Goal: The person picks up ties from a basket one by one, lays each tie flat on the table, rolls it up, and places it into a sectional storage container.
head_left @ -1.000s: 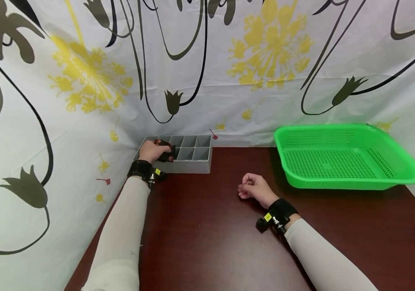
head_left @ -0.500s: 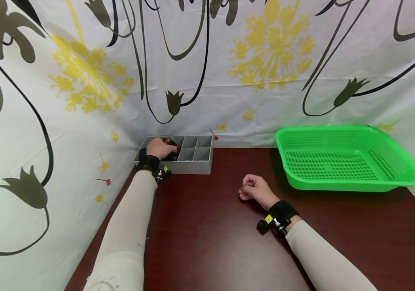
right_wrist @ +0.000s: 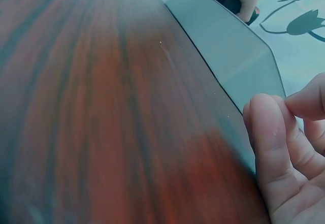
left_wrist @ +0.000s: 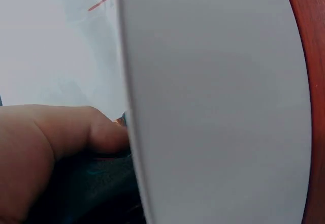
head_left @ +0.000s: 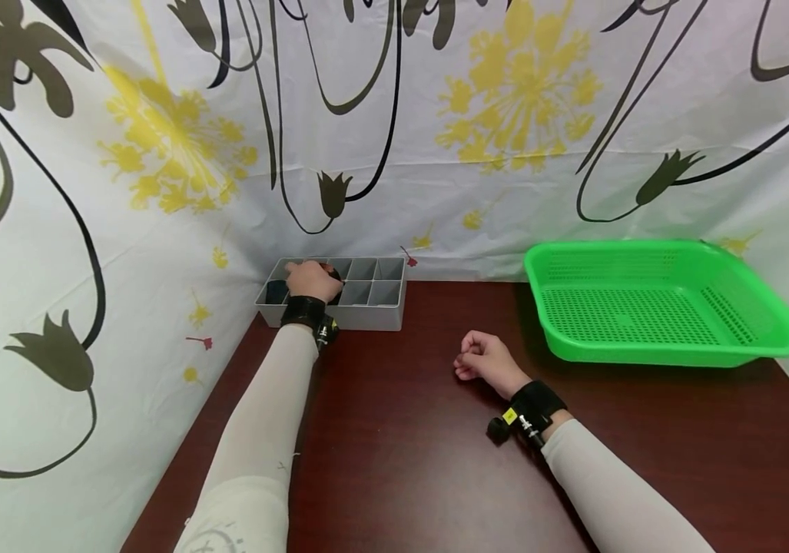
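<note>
L hand (head_left: 311, 279) deeper into organizer (head_left: 373, 296)

Head high; wrists close (sharing organizer (head_left: 366, 292)).

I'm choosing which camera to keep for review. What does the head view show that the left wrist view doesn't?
Only the head view shows the green basket, the right hand resting loosely curled on the dark table, and the gray divided tray's compartments. Only the left wrist view shows the tray's outer wall filling the frame close up. Both show the left hand at the tray, on something dark inside it.
</note>
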Demonstrator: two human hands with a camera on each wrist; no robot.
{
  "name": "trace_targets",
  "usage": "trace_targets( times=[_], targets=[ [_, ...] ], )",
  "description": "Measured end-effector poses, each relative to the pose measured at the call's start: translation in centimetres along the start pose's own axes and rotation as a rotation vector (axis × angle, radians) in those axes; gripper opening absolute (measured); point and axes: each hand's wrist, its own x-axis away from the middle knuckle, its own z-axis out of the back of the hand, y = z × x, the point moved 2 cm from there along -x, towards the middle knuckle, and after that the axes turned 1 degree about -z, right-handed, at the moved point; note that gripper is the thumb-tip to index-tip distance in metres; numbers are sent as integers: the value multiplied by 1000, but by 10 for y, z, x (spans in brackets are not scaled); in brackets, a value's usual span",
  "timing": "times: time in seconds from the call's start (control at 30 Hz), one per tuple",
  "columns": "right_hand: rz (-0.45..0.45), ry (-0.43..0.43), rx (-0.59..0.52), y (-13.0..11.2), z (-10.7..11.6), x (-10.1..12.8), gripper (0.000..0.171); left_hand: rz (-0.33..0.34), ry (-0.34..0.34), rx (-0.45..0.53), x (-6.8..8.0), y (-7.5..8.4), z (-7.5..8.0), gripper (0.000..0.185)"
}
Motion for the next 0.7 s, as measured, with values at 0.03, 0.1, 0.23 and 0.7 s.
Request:
trace_targets(
  times=[0.03,0.1,0.23,0.7],
  targets=[
    [2,1,6,0,0,0,14,-3,0,-15,0,0,-2,28],
    [5,3,13,1,1,0,14,-6,-8,-41,-1,-1,-5,26],
    [14,7,34,2,2,-1,13,-20,-20,-58,-1,0,-5,26],
    [12,24,69,5,1,-3,13,-84,-40,17,16,-1,27,33]
  ],
)
